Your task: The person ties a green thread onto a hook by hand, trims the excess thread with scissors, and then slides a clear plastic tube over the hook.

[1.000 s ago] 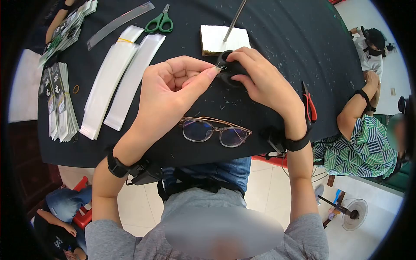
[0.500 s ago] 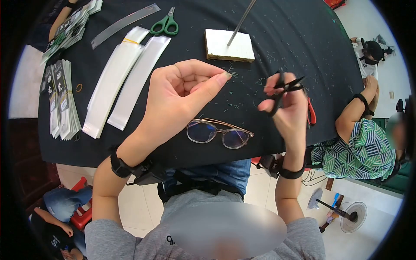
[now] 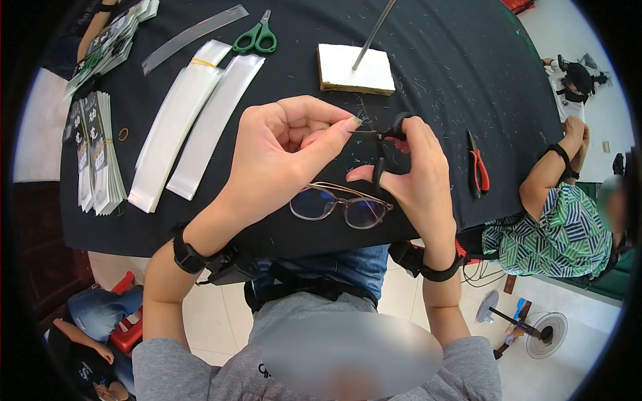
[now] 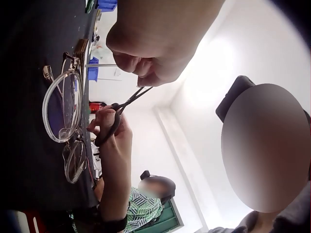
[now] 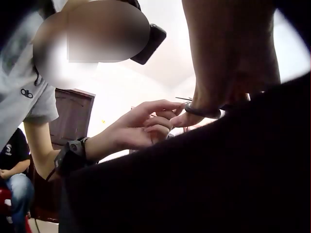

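Note:
The left hand (image 3: pixel 284 150) pinches something tiny and thin between thumb and index fingertips; what it is cannot be told. Black scissors (image 3: pixel 380 167) are in the right hand (image 3: pixel 421 170), its thumb and fingers through the loops. Their blades reach the left fingertips, opened a little in the left wrist view, where the scissors (image 4: pixel 116 121) show below the left hand (image 4: pixel 150 58). Glasses (image 3: pixel 341 204) lie on the black cloth (image 3: pixel 294 67) just below the hands. Beyond the hands stands a white block (image 3: pixel 354 69) with a metal rod (image 3: pixel 373 37) on it.
Green scissors (image 3: pixel 255 39), clear plastic sleeves (image 3: pixel 175 127) and printed packets (image 3: pixel 100 157) lie at the left. Red-handled pliers (image 3: pixel 478 172) are right of the right hand. Small thread-like clippings are scattered over the cloth. Another person in a patterned shirt (image 3: pixel 542 227) sits at the right.
The right hand swung right with the scissors, turning palm up, then came back to the left fingertips. The left hand shifted slightly right, still pinching.

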### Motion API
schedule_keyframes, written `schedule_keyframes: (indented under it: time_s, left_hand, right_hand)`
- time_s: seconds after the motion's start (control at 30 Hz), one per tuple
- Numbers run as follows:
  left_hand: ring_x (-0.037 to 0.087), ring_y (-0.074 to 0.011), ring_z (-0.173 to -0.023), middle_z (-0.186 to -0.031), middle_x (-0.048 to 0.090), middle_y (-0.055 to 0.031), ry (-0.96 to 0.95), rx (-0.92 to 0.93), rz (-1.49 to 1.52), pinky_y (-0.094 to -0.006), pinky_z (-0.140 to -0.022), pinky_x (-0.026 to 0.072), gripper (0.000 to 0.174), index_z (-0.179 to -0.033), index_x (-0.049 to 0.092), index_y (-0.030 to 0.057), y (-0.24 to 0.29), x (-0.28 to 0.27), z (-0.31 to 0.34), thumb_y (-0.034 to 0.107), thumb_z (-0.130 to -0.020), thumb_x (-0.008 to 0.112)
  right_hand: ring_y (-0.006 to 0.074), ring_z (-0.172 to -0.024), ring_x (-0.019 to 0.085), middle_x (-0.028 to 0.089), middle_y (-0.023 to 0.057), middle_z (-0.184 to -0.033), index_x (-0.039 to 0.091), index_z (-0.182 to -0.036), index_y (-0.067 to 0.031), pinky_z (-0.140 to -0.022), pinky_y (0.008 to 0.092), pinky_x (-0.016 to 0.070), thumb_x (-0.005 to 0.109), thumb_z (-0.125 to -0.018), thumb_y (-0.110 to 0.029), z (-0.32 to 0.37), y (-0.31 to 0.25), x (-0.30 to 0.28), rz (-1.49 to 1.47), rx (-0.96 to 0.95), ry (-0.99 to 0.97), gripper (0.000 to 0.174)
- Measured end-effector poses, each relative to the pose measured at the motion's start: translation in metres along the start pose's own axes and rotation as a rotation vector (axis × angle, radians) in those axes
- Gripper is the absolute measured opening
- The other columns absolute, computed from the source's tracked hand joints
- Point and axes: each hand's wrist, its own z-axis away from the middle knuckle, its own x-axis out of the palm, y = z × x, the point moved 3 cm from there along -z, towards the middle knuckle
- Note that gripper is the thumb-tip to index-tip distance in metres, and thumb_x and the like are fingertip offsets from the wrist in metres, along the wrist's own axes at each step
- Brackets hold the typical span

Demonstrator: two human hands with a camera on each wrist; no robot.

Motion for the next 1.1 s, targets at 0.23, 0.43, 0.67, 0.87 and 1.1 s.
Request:
schedule_keyframes:
  time_s: [0.23,0.43,0.67,0.87,1.1]
  left_hand:
    - [0.056,0.0008,-0.067,-0.083,0.068,-0.0037,0.000,-0.014,-0.011,-0.0132,-0.058,0.0418,0.016,-0.101,0.066,-0.0033,0.0021,0.0011,0.0022,0.004,-0.086,0.065]
    - [0.051,0.0027,-0.062,-0.076,0.065,0.0004,-0.006,0.008,-0.015,-0.0127,-0.055,0.0374,0.015,-0.101,0.066,-0.0035,0.0025,0.0015,0.0026,0.003,-0.087,0.065]
    - [0.048,0.0033,-0.061,-0.073,0.063,0.0020,0.012,0.027,-0.020,-0.0126,-0.053,0.0350,0.014,-0.099,0.066,-0.0036,0.0008,0.0028,0.0028,0.003,-0.087,0.065]
    - [0.044,0.0034,-0.059,-0.070,0.059,0.0043,0.023,0.038,-0.032,-0.0131,-0.052,0.0331,0.012,-0.097,0.067,-0.0029,0.0017,0.0028,0.0034,0.003,-0.087,0.065]
    - [0.041,0.0034,-0.058,-0.068,0.056,0.0060,0.047,0.034,-0.034,-0.0129,-0.051,0.0311,0.011,-0.095,0.067,-0.0025,0.0032,0.0045,0.0041,0.003,-0.086,0.066]
  right_hand:
    - [0.0276,-0.071,0.055,0.055,0.0086,-0.074,0.052,-0.082,-0.0036,-0.064,0.0354,0.0410,0.087,-0.054,-0.037,-0.0005,-0.0031,-0.0007,0.082,-0.034,0.031,0.056]
    - [0.0259,-0.068,0.054,0.055,0.0075,-0.070,0.053,-0.079,-0.0043,-0.063,0.0344,0.0402,0.086,-0.055,-0.040,0.0000,-0.0068,-0.0031,0.152,-0.054,0.052,0.055]
    - [0.0205,-0.064,0.052,0.055,0.0052,-0.068,0.052,-0.074,-0.0022,-0.058,0.0303,0.0424,0.089,-0.053,-0.029,0.0024,-0.0093,-0.0045,0.145,-0.012,0.067,0.050]
    - [0.0180,-0.060,0.051,0.054,0.0045,-0.065,0.051,-0.071,-0.0028,-0.054,0.0287,0.0407,0.089,-0.053,-0.029,0.0028,-0.0095,-0.0051,0.119,-0.025,0.092,0.050]
    - [0.0161,-0.061,0.051,0.053,0.0031,-0.062,0.051,-0.071,-0.0033,-0.054,0.0286,0.0411,0.088,-0.054,-0.026,0.0051,-0.0093,-0.0031,0.126,0.045,0.085,0.047]
